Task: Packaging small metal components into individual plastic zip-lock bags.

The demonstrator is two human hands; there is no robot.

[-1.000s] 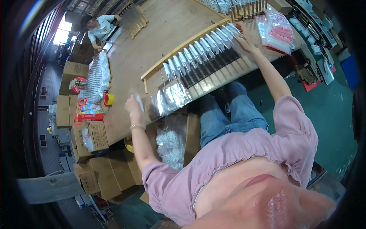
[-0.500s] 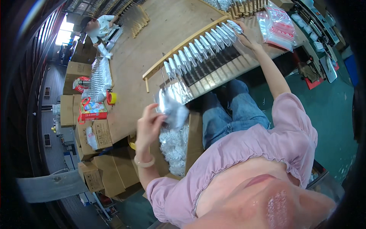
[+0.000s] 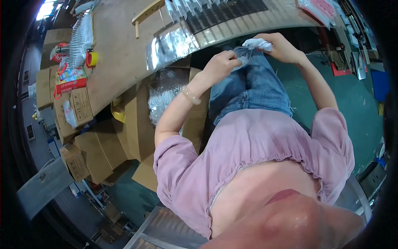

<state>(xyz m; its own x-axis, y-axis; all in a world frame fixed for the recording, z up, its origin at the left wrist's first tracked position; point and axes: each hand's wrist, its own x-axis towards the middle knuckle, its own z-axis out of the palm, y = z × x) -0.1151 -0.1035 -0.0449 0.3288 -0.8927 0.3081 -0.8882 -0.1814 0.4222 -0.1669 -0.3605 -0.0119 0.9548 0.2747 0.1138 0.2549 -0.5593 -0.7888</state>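
My left hand (image 3: 224,64) pinches the rim of a small clear plastic bag (image 3: 243,57) over my lap. Close on its right, my right hand (image 3: 282,46) grips a white bundle (image 3: 256,44) that looks twisted or ribbed; its exact kind is unclear. The bundle's end is at the bag's mouth, and I cannot tell whether any of it is inside. A stack of shiny clear bags (image 3: 172,47) lies at the table's front edge. Behind it, similar white bundles (image 3: 192,6) hang along a wooden rack (image 3: 146,13), partly cut off by the picture's top edge.
Below the table edge at left stands an open carton (image 3: 143,120) holding many clear-bagged white pieces (image 3: 161,99). More cartons (image 3: 97,145) stand farther left. On the table (image 3: 116,54) are yellow tape (image 3: 91,59) and a red box (image 3: 71,81); pink-printed bags (image 3: 317,10) lie far right.
My view has tilted down. My left hand has brought a bag from the stack toward my right hand. My right hand has left the rack's far end with a white bundle.
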